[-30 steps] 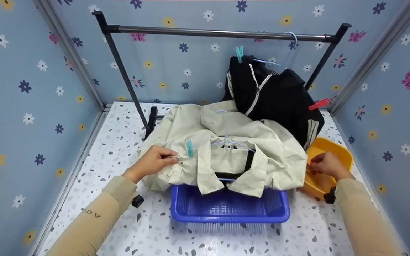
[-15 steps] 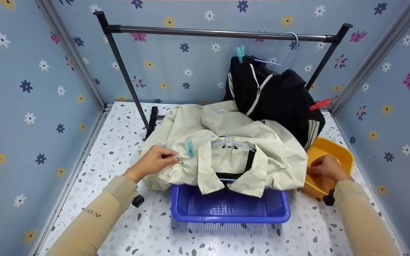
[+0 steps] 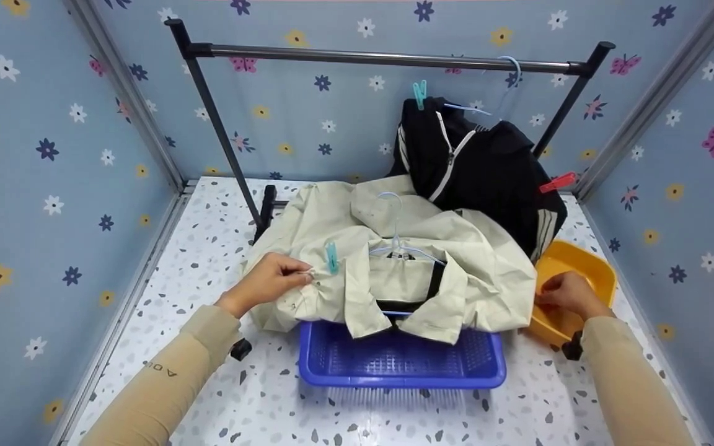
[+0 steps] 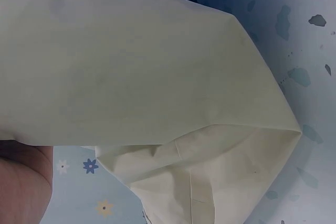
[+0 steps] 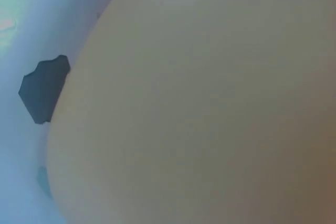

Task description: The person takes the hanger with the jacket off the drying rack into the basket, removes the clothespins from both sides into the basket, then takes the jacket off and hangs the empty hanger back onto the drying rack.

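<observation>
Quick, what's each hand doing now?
Left hand: closed, pinching the cream cloth jacket.
Right hand: by the yellow plastic tub; can't tell if it's gripping anything.

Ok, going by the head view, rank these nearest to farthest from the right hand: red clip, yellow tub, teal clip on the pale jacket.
1. Yellow tub: right side, at the right hand.
2. Red clip: farther back, on the black jacket.
3. Teal clip: well to the left, on the pale jacket.

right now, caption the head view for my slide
Left hand pinches a pale shirt lying partly over a blue basket; right hand at a yellow tray, black jacket behind.
</observation>
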A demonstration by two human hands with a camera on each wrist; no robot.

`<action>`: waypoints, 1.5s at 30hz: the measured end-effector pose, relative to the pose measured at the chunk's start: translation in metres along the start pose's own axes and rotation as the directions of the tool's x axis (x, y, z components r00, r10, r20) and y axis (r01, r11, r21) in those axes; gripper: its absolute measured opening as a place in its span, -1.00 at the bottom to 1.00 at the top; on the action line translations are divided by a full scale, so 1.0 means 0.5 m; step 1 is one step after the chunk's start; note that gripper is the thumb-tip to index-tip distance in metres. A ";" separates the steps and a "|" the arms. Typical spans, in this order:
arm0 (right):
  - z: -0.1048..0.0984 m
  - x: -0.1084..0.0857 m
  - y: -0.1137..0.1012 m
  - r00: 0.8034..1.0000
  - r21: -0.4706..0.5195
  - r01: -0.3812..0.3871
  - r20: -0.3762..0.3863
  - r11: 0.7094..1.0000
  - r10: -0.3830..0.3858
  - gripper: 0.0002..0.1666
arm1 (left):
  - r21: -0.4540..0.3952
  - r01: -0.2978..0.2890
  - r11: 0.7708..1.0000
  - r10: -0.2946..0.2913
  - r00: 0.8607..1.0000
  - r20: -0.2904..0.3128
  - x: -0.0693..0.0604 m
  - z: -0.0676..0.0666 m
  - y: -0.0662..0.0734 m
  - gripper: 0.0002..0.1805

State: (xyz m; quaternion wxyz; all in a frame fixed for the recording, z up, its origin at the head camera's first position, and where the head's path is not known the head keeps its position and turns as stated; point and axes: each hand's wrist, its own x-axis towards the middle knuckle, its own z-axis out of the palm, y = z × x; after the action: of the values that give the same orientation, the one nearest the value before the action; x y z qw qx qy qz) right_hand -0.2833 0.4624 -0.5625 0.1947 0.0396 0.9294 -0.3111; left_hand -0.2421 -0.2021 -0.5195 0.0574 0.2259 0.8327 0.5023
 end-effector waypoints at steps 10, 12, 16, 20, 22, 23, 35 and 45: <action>-0.038 -0.038 0.001 0.997 0.055 -0.053 -0.053 0.997 0.056 -0.12 | 0.006 -0.001 1.000 0.001 1.000 0.006 0.007 0.004 -0.004 -0.79; -0.045 -0.046 0.002 0.996 0.055 -0.047 -0.073 0.997 0.051 -0.10 | 0.011 -0.007 1.000 0.007 1.000 0.005 0.008 0.005 -0.004 -0.79; -0.059 -0.060 0.001 0.994 0.063 -0.033 -0.105 0.997 0.039 -0.08 | 0.015 -0.011 1.000 0.011 1.000 0.006 0.008 0.005 -0.005 -0.79; -0.072 -0.070 -0.003 0.990 0.095 -0.005 -0.137 0.995 0.018 -0.07 | 0.018 -0.005 1.000 0.005 1.000 0.007 0.007 0.004 -0.008 -0.80; -0.078 -0.076 -0.007 0.987 0.102 0.012 -0.163 0.995 0.005 -0.10 | 0.022 0.000 1.000 0.000 1.000 0.007 0.006 0.005 -0.008 -0.79; -0.081 -0.079 -0.010 0.984 0.104 0.022 -0.178 0.994 -0.003 -0.11 | 0.024 0.001 1.000 -0.001 1.000 0.005 0.006 0.005 -0.008 -0.79; -0.114 -0.108 -0.047 0.949 0.099 0.078 -0.312 0.992 -0.043 -0.17 | 0.036 0.010 0.999 -0.009 1.000 -0.011 0.000 0.003 -0.001 -0.78; -0.128 -0.124 -0.091 0.915 0.066 0.128 -0.393 0.990 -0.092 -0.29 | 0.028 -0.008 1.000 0.008 1.000 -0.015 -0.002 0.001 -0.003 -0.77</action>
State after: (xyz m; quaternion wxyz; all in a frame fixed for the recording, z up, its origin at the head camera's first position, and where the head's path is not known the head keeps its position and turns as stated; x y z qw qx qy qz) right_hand -0.2566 0.4668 -0.4661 -0.0136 0.0570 0.9351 -0.3494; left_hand -0.2415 -0.2028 -0.5209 0.0459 0.2263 0.8391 0.4924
